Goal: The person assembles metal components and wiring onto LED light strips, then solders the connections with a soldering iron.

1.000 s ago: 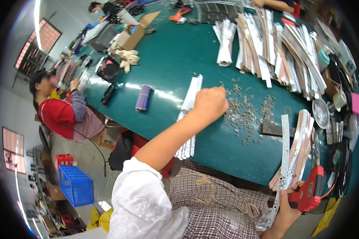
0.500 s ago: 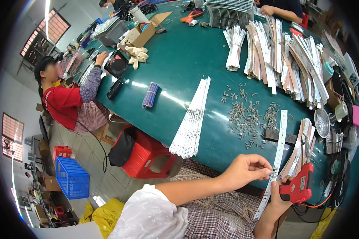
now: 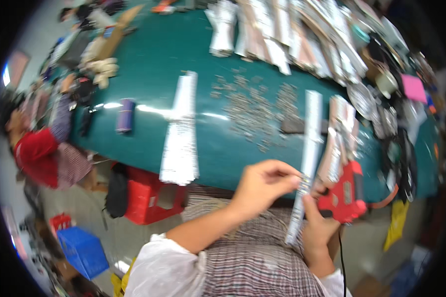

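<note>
A narrow white LED strip (image 3: 311,123) stands lengthwise in front of me, its lower end over my lap. My left hand (image 3: 265,185) has thumb and fingertips pinched together at the strip's left edge; anything small between them is too blurred to make out. My right hand (image 3: 319,227) is closed round the lower part of the strip, thumb on its face. A red and black gun-shaped tool (image 3: 345,193) lies against that hand's fingers; whether they grip it too is hidden. Beyond the tool is a bundle of strips (image 3: 338,136).
Many small metal pieces (image 3: 255,109) lie scattered on the green table (image 3: 148,54), beside a dark block (image 3: 293,126). A fan of white strips (image 3: 181,138) lies left, further bundles (image 3: 267,34) at the back. A co-worker (image 3: 39,153) sits left, near a red stool (image 3: 148,198).
My view has swung to the right, so table things appear further left and higher, and blurred. Both hands keep about the same place on the strip.
</note>
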### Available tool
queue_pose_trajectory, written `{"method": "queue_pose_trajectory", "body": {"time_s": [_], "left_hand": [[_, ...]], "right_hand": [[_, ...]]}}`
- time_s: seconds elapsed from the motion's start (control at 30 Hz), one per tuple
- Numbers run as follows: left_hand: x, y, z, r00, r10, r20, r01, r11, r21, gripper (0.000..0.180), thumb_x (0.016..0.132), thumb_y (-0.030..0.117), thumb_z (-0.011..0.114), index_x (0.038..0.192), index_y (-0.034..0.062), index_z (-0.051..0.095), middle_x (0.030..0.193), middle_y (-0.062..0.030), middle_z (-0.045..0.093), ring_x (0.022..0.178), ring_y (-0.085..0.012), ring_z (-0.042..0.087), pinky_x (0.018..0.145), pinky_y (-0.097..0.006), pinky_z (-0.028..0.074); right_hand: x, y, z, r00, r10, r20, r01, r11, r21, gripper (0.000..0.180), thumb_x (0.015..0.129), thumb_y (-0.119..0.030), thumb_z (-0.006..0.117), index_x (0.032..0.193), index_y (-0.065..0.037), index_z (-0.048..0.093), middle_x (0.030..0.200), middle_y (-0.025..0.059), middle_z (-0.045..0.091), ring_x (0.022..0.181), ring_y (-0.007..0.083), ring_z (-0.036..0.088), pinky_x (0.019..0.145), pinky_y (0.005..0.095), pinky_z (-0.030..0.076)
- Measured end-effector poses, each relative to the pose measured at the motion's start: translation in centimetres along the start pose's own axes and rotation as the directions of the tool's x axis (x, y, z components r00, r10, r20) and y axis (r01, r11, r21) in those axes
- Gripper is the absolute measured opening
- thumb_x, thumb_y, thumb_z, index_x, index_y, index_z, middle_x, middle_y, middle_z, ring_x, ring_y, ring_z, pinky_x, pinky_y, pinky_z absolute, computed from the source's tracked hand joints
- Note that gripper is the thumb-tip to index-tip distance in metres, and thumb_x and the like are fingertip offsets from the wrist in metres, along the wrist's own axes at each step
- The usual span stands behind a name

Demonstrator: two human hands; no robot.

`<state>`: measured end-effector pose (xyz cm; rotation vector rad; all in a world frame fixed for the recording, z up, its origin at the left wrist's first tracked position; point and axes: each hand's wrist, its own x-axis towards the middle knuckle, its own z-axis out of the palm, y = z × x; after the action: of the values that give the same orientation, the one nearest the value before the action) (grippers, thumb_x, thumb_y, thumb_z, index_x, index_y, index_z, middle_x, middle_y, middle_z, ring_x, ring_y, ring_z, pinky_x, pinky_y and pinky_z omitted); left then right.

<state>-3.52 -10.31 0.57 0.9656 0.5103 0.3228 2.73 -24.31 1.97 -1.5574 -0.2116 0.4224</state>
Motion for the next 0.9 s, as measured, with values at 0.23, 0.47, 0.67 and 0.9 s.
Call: {"method": "queue_pose_trajectory", "body": {"time_s": [0.23,0.47,0.67,0.9], "left_hand": [[0.3,-0.3,-0.8,0.996,-0.078,0.051,0.081,0.994,-0.073,0.019,0.087,0.004,0.068,0.103,-0.0015,0.059,0.096,-0.0102,0.067,0.086,-0.0152,0.067,0.076,-0.026,0.056],[0.1,-0.6,-0.6,0.994,-0.105,0.04,0.108,0.991,-0.077,0.021,0.088,0.006,0.068,0.106,-0.001,0.059,0.098,-0.0101,0.066,0.083,-0.0148,0.067,0.072,-0.026,0.056],[0.2,-0.8,-0.8,0.994,-0.101,0.03,0.103,0.992,-0.078,0.021,0.088,0.007,0.068,0.106,-0.0003,0.059,0.097,-0.0097,0.067,0.081,-0.0148,0.068,0.071,-0.025,0.056],[0.5,-0.5,-1.1,0.988,-0.142,0.055,0.145,0.988,-0.057,0.021,0.088,0.008,0.069,0.105,0.0002,0.06,0.096,-0.0092,0.067,0.081,-0.0148,0.068,0.069,-0.026,0.055]], "right_hand": [[0.3,-0.5,-0.1,0.995,0.058,0.077,-0.057,0.998,-0.015,0.049,0.075,0.012,0.069,0.113,-0.003,0.042,0.101,0.006,0.047,0.078,0.0114,0.058,0.066,0.022,0.048],[-0.2,-0.4,-0.4,0.996,0.057,0.069,-0.061,0.997,0.053,0.047,0.075,0.01,0.071,0.111,-0.003,0.043,0.101,0.0063,0.047,0.077,0.0116,0.058,0.066,0.0227,0.048],[-0.3,-0.3,-0.4,0.997,0.038,0.067,-0.04,0.998,0.038,0.047,0.075,0.009,0.072,0.11,-0.003,0.043,0.1,0.0062,0.047,0.075,0.0118,0.058,0.066,0.0228,0.048],[-0.3,-0.1,-0.6,0.996,0.039,0.08,-0.04,0.999,0.013,0.047,0.076,0.006,0.073,0.11,-0.002,0.043,0.099,0.0065,0.047,0.076,0.0124,0.059,0.065,0.023,0.049]]}}
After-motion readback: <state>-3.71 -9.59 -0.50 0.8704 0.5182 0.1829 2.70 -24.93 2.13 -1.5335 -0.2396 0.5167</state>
